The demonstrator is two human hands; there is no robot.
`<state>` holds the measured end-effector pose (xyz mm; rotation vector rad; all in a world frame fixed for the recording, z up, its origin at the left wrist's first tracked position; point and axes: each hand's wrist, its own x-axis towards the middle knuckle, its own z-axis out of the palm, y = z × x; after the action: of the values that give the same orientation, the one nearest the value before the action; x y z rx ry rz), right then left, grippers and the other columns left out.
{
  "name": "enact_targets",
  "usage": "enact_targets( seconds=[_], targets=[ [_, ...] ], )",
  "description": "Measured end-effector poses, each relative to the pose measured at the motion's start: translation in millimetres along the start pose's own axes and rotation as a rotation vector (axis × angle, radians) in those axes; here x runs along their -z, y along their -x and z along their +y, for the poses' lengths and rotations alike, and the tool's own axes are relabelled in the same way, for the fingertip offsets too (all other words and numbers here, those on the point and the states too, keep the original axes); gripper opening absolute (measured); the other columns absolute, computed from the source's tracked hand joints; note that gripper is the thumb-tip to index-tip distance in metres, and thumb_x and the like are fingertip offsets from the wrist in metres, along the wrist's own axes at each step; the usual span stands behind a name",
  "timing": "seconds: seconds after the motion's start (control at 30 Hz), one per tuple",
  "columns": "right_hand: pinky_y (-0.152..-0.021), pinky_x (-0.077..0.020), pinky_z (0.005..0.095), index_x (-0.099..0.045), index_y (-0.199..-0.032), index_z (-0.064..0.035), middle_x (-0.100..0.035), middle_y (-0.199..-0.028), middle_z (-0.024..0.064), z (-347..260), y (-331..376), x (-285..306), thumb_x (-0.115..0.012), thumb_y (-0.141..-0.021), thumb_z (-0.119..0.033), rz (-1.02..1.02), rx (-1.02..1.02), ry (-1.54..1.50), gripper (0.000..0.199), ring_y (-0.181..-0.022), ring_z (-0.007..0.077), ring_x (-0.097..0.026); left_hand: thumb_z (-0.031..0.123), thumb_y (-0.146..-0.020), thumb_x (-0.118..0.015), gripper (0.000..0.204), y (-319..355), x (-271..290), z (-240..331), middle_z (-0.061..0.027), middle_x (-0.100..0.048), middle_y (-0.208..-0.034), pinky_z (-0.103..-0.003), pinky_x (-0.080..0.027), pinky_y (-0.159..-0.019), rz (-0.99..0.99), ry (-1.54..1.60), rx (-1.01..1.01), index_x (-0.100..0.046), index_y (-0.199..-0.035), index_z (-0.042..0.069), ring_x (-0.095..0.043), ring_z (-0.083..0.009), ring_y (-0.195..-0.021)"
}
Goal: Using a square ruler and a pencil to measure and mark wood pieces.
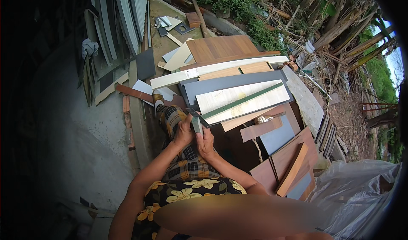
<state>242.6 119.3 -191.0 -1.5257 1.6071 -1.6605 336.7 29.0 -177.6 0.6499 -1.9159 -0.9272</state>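
Observation:
Above my lap, my left hand [184, 131] and my right hand [205, 143] come close together, with fingers closed. Between them is a small grey-green block-like piece [196, 124], gripped from both sides; its exact kind cannot be made out. A dark flat strip [204, 122] slants behind it, next to my fingertips, and it is unclear whether the two are joined. Just beyond my hands lies a pale wood-grain board [267, 97] with a green strip [248, 98] running across it, on top of a dark grey board [229, 79].
More boards and offcuts spread ahead and right, including a brown wood-grain panel [225, 49] and an orange-brown bar [293, 170]. A brush-like tool [264, 119] rests on a strip. Tall grey panels [127, 19] stand at left; plastic sheeting [352, 193] lies at lower right.

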Motion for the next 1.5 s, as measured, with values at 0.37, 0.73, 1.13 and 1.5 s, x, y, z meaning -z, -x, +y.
enact_targets(
  seconds=[0.37, 0.73, 1.13, 1.5],
  targets=[
    [-0.074, -0.046, 0.0256, -0.046, -0.134, 0.0041, -0.061, -0.098, 0.0075, -20.0, -1.2, 12.0, -0.045, -0.101, -0.03, 0.008, -0.128, -0.19, 0.048, -0.082, 0.0128, -0.056, 0.009, -0.078, -0.07, 0.049, -6.9, 10.9, 15.0, -0.0173, -0.064, -0.084, -0.04, -0.052, -0.066, -0.044, -0.037, -0.022, -0.05, -0.123, 0.006, -0.066, -0.036, -0.074],
    [-0.053, -0.0387, 0.0194, -0.046, -0.131, 0.0016, -0.057, -0.081, 0.0039, -54.6, -18.7, 82.8, -0.047, -0.101, -0.036, 0.316, -0.112, -0.239, 0.049, -0.061, 0.0071, -0.049, 0.053, -0.1, -0.04, 0.056, -22.6, 24.8, 11.8, -0.0106, -0.063, -0.094, -0.022, -0.05, -0.06, -0.339, 0.782, 0.815, -0.051, -0.122, 0.003, -0.06, -0.0093, -0.067],
    [-0.065, -0.0432, 0.0264, -0.062, -0.111, 0.003, -0.059, -0.074, 0.0038, -29.2, -13.4, 118.2, -0.056, -0.097, -0.027, 0.028, -0.455, 0.085, 0.034, -0.07, 0.0109, -0.054, 0.039, -0.099, -0.052, 0.033, -21.7, 25.7, 11.5, -0.0048, -0.061, -0.071, -0.017, -0.04, -0.045, -0.354, 0.679, 0.781, -0.054, -0.103, 0.006, -0.049, -0.004, -0.05],
    [-0.04, -0.0279, 0.0214, -0.063, -0.093, -0.0031, -0.056, -0.073, 0.0021, 67.4, -98.9, 262.3, -0.062, -0.092, -0.04, 0.422, -0.64, 0.051, 0.037, -0.048, 0.005, -0.041, 0.038, -0.1, -0.051, 0.034, -13.1, 38.2, 14.0, -0.0056, -0.061, -0.072, -0.016, -0.038, -0.045, -0.348, 0.664, 0.776, -0.055, -0.103, 0.004, -0.048, -0.0035, -0.049]
  ],
)
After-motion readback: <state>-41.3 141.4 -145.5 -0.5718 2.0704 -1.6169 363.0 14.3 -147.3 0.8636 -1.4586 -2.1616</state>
